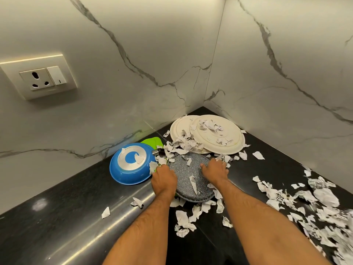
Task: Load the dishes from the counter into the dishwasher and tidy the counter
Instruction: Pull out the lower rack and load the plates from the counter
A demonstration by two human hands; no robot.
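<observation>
Black counter corner: both hands on grey plate edges

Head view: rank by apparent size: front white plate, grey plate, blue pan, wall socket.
1. Front white plate, largest.
2. Blue pan and grey plate: look alike; hands cover part of the grey plate, so no ranking.
3. Wall socket, smallest, though it sits nearer the camera.

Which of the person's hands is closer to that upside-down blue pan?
Left. The left hand sits right beside the blue pan, at the near edge of the speckled grey plate. The right hand is on the plate's far side, away from the pan.
</observation>
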